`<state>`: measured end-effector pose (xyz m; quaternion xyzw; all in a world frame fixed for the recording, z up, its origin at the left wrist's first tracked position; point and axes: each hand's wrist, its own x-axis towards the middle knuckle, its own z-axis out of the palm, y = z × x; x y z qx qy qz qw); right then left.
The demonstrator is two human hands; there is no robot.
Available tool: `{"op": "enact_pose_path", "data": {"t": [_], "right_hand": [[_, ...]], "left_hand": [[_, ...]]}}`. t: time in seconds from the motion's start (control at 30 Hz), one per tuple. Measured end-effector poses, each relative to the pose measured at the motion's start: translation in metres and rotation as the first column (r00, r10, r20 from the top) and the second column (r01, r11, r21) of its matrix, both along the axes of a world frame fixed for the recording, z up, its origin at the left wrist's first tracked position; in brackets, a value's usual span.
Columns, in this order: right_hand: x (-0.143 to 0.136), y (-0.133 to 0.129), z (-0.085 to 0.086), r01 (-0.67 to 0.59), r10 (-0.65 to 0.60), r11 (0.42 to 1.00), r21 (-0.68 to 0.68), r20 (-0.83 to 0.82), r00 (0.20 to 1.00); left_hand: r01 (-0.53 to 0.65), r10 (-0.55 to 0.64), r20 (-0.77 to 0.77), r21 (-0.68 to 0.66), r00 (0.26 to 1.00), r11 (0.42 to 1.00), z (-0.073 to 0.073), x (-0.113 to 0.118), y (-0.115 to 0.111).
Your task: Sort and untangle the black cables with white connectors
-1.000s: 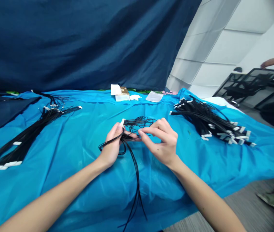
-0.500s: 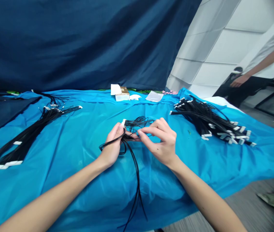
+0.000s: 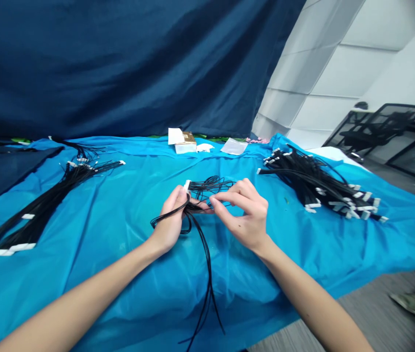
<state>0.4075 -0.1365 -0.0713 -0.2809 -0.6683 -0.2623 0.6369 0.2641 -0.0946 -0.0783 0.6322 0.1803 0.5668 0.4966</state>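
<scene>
Left hand (image 3: 167, 222), as I see it through the head view, grasps a looped bundle of thin black wires (image 3: 209, 185), its white plastic connector (image 3: 187, 185) at the thumb tip; my right hand (image 3: 244, 212) pinches strands just beside it. Beyond both sits a small white-and-brown box (image 3: 185, 144) on the blue-sheeted surface (image 3: 126, 205); white-ended black cables (image 3: 317, 181) lie piled rightward.

Bright, even light; soft sheen on blue cloth (image 3: 244, 283); navy curtain (image 3: 119, 63) dim; right edge blurred, top corner dark.
</scene>
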Motion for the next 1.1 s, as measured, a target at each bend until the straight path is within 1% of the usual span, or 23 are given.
{"op": "enact_pose_path", "data": {"t": [0.33,0.57,0.8,0.9,1.03,1.1], "right_hand": [[0.0021,0.0015,-0.0006,0.004,-0.004,1.0,0.003,0.006,1.0],[0.0045,0.0036,-0.0003,0.036,-0.037,0.999,0.022,0.068,0.997],[0.0067,0.0057,-0.0037,0.068,-0.077,0.995,0.072,0.139,0.987],[0.0077,0.0061,-0.0047,0.074,-0.087,0.993,0.09,0.151,0.985],[0.0087,0.007,-0.0048,0.094,-0.113,0.988,0.121,0.161,0.98],[0.0091,0.0075,-0.0049,0.113,-0.136,0.984,0.137,0.169,0.976]], "left_hand": [[0.005,-0.005,-0.008,-0.008,1.0,1.0,0.0008,-0.0009,-0.0011],[0.032,-0.032,-0.017,-0.021,0.999,0.999,0.003,-0.0015,-0.0021],[0.027,-0.027,-0.015,-0.014,1.0,1.0,0.0024,-0.0014,-0.0005],[0.02,-0.02,-0.02,-0.002,1.0,1.0,0.0034,-0.0011,-0.0007],[-0.018,0.018,-0.022,0.004,1.0,1.0,0.0045,-0.0013,-0.0012],[-0.008,0.008,-0.029,-0.002,1.0,1.0,0.0043,-0.0016,-0.001]]}}
